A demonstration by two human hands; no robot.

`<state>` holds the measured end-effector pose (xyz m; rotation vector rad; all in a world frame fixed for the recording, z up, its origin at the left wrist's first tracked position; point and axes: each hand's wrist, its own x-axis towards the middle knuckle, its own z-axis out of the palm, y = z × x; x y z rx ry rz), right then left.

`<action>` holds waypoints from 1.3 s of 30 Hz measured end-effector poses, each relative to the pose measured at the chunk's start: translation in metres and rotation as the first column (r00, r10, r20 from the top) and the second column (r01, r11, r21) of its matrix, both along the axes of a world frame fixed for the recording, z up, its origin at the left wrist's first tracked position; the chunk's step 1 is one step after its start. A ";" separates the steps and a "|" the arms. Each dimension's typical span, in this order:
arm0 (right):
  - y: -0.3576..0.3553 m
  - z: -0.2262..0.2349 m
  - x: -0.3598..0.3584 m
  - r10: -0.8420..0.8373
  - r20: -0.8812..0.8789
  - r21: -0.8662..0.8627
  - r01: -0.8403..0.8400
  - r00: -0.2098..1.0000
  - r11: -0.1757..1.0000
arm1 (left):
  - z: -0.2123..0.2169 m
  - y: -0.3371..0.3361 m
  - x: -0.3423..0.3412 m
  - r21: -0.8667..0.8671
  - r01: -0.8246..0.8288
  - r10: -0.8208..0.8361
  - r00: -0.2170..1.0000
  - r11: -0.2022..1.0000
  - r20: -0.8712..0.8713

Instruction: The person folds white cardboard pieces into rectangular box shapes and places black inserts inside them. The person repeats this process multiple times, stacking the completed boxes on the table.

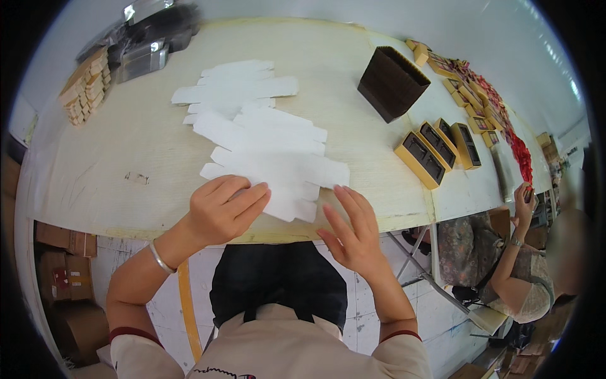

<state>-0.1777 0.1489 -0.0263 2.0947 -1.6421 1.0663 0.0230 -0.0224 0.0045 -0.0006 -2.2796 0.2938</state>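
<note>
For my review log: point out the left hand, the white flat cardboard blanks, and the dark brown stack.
left hand [222, 211], head view, back of hand.
white flat cardboard blanks [271, 148], head view, middle of pile.
dark brown stack [392, 85], head view, side face.

Bare tabletop [113, 145] left; white blanks [265, 139] crowd centre.

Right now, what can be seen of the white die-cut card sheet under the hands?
The white die-cut card sheet is a flat, unfolded box blank of thin matte card, with notched tabs along its edges. It lies on the pale worktable at the near edge, frontmost of a loose fan of similar white blanks. The left hand presses on its near-left corner; the right hand, fingers spread, meets its right edge with its fingertips.
</note>
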 end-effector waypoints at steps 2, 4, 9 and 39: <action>-0.007 -0.005 0.007 -0.028 0.022 0.020 0.027 0.999 0.999 | -0.001 -0.004 0.000 -0.017 -0.022 0.021 0.999 1.000 -0.031; -0.014 -0.007 0.010 -0.079 0.056 0.039 0.077 0.995 0.996 | 0.010 -0.030 0.002 -0.092 -0.093 0.081 0.988 0.991 -0.129; -0.020 -0.016 0.022 -0.210 0.071 -0.006 0.211 0.975 0.978 | -0.006 -0.111 -0.010 0.141 -0.253 0.276 0.943 0.957 -0.184; 0.013 -0.022 0.050 -0.169 -0.074 -0.159 0.155 0.983 0.975 | -0.023 0.051 0.001 0.385 0.252 -0.298 0.953 0.888 0.063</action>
